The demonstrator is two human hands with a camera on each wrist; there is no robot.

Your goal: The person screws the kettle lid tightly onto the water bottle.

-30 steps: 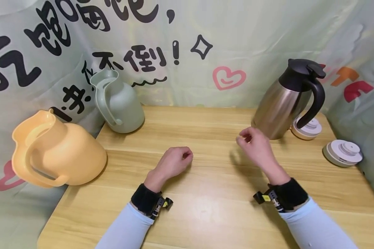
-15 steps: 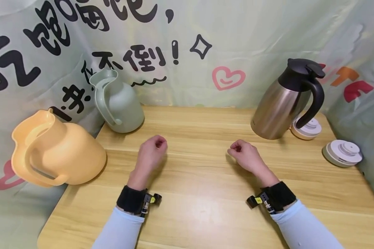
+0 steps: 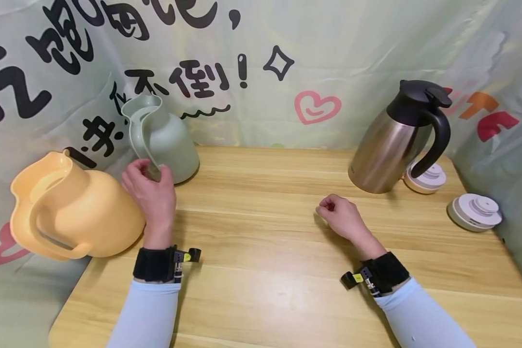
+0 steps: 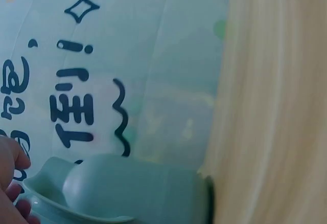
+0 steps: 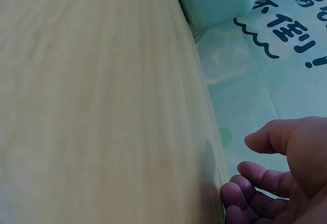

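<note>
A pale green jug (image 3: pixel 174 145) stands at the back left of the wooden table. My left hand (image 3: pixel 154 198) is just in front of its handle, thumb and fingers apart and reaching toward it; whether they touch the handle I cannot tell. In the left wrist view, the fingers (image 4: pixel 13 183) show beside the green jug (image 4: pixel 153 191) with a gap between thumb and fingers. My right hand (image 3: pixel 341 217) hovers over the right half of the table, loosely curled and holding nothing. The right wrist view shows its thumb (image 5: pixel 273 136) apart from the curled fingers.
An orange jug (image 3: pixel 100 212) stands at the left edge, close to my left forearm. A steel vacuum jug (image 3: pixel 380 152) with a black lid and handle stands back right. Two round white-topped lids (image 3: pixel 474 212) lie near the right edge. A printed cloth (image 3: pixel 243 121) hangs behind the table (image 3: pixel 261 299).
My left hand has moved left and forward from mid-table to the green jug's handle, its fingers spreading. My right hand came back slightly toward me and left, then stayed nearly still.
</note>
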